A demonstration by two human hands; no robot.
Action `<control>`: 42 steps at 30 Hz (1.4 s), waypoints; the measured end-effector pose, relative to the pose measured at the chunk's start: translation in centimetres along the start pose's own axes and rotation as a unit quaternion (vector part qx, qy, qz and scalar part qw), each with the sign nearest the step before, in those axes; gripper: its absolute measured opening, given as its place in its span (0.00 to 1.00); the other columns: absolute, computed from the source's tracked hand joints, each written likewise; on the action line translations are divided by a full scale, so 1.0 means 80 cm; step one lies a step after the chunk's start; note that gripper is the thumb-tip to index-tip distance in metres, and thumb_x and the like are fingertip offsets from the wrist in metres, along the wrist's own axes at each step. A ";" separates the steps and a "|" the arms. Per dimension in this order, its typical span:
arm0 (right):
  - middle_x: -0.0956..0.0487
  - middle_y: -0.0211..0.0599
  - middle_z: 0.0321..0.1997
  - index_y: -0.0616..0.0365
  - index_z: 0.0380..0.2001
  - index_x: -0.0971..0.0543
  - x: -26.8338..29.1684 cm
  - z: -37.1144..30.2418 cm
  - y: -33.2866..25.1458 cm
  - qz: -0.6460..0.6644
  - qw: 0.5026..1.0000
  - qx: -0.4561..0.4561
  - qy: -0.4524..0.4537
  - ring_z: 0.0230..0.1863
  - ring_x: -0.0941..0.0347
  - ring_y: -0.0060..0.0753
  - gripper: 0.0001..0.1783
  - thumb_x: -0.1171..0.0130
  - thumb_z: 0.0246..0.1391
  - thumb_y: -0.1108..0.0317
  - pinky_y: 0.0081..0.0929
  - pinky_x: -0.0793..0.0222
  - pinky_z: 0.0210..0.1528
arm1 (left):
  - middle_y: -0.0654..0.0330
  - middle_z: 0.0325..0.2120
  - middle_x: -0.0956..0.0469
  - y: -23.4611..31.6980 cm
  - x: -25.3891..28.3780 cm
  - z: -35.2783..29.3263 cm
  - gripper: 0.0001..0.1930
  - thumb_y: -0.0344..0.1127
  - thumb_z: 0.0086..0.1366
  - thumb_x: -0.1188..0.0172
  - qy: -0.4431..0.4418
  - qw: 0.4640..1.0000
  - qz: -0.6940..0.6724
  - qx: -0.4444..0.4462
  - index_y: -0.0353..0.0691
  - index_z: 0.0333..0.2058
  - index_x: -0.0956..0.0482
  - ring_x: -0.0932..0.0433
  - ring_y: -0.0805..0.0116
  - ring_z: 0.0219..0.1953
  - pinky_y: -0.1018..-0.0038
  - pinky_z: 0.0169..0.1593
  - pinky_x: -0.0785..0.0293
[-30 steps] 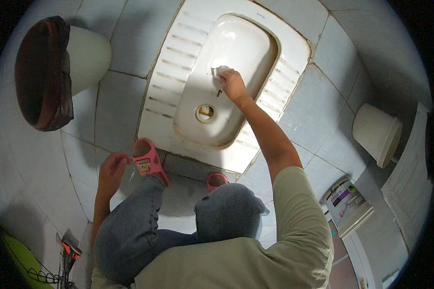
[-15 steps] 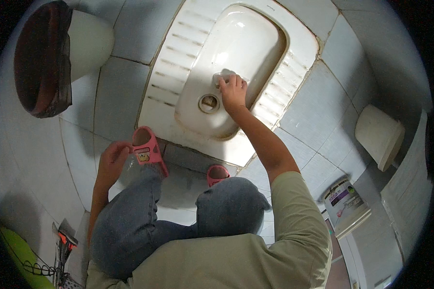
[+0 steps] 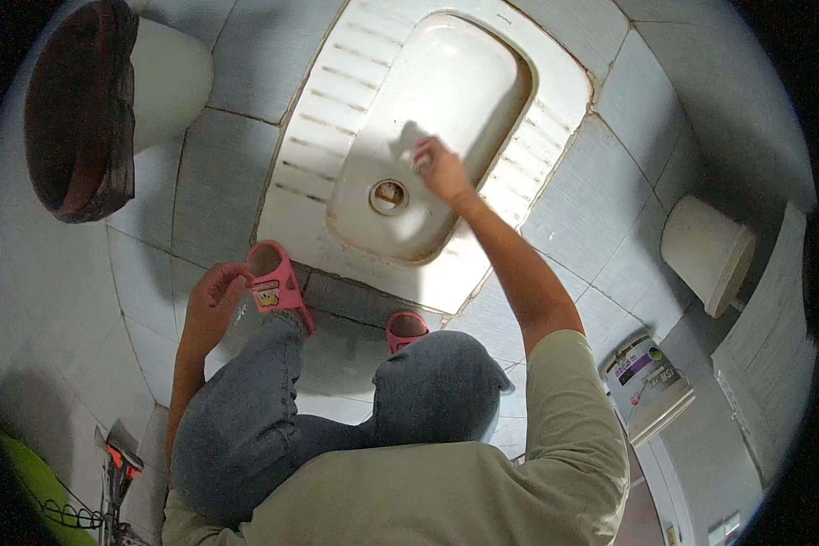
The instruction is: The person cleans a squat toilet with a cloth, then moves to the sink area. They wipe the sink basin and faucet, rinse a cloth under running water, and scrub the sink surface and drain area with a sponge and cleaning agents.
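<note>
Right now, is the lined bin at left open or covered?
Open: the bin shows no lid; its dark liner folds over the rim, leaving the mouth exposed.

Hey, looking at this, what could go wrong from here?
The small pale thing in the right hand might slip and drop into the drain hole close by. The squat toilet looks stained brown in places, so that bare hand could pick up grime.
</note>
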State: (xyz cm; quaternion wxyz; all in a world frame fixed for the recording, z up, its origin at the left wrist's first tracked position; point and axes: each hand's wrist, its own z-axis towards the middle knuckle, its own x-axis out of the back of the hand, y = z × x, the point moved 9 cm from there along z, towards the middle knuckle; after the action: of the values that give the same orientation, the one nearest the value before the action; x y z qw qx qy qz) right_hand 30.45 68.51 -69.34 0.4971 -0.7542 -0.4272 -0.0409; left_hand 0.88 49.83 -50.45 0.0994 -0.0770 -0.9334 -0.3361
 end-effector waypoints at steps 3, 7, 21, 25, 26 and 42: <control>0.23 0.40 0.36 0.56 0.35 0.23 0.055 0.045 0.021 0.019 0.997 -0.070 0.005 0.36 0.25 0.34 0.13 0.47 0.43 0.76 0.27 0.30 0.40 | 0.59 0.33 0.25 -0.002 0.001 0.007 0.09 0.28 0.62 0.51 -0.017 0.999 0.009 -0.032 0.33 0.40 0.29 0.27 0.73 0.37 0.78 0.44 0.32; 0.28 0.39 0.43 0.54 0.37 0.23 0.102 0.061 0.003 -0.392 0.913 0.030 0.106 0.47 0.33 0.40 0.13 0.47 0.45 0.71 0.30 0.33 0.45 | 0.60 0.33 0.25 0.002 0.001 0.006 0.09 0.28 0.62 0.52 -0.009 1.000 -0.012 -0.026 0.34 0.40 0.29 0.27 0.73 0.38 0.78 0.44 0.31; 0.30 0.50 0.40 0.59 0.42 0.29 0.073 0.111 -0.073 -0.117 0.941 0.175 0.264 0.42 0.33 0.52 0.18 0.48 0.44 0.75 0.38 0.34 0.46 | 0.60 0.33 0.25 -0.005 -0.001 0.010 0.09 0.28 0.62 0.51 -0.027 0.998 -0.051 0.006 0.34 0.41 0.29 0.27 0.74 0.37 0.78 0.44 0.32; 0.28 0.47 0.36 0.58 0.35 0.24 0.073 0.147 -0.093 -0.097 0.941 0.131 0.296 0.41 0.33 0.49 0.11 0.48 0.44 0.72 0.38 0.35 0.46 | 0.60 0.32 0.25 -0.002 0.003 0.010 0.09 0.28 0.62 0.51 -0.027 0.999 -0.035 0.020 0.34 0.41 0.29 0.27 0.74 0.37 0.78 0.44 0.32; 0.28 0.46 0.36 0.58 0.34 0.23 0.060 0.147 -0.093 -0.122 0.945 0.125 0.276 0.41 0.33 0.48 0.11 0.48 0.44 0.72 0.38 0.36 0.46 | 0.60 0.32 0.25 -0.006 0.000 0.009 0.09 0.29 0.62 0.51 -0.032 0.999 -0.040 0.002 0.34 0.41 0.29 0.27 0.74 0.37 0.78 0.44 0.31; 0.30 0.43 0.41 0.60 0.25 0.23 -0.102 -0.029 -0.089 -0.281 0.854 0.430 -0.084 0.49 0.36 0.42 0.08 0.47 0.40 0.69 0.33 0.37 0.48 | 0.61 0.32 0.25 -0.012 -0.004 0.002 0.10 0.30 0.63 0.51 -0.030 0.999 -0.026 0.021 0.35 0.41 0.28 0.27 0.74 0.37 0.78 0.43 0.31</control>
State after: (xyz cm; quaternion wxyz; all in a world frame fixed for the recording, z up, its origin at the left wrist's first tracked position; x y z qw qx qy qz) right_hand 21.26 62.77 -67.07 0.7017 -0.3134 -0.6357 0.0725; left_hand 1.00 49.18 -51.20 0.0643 -0.0609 -0.9445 -0.3165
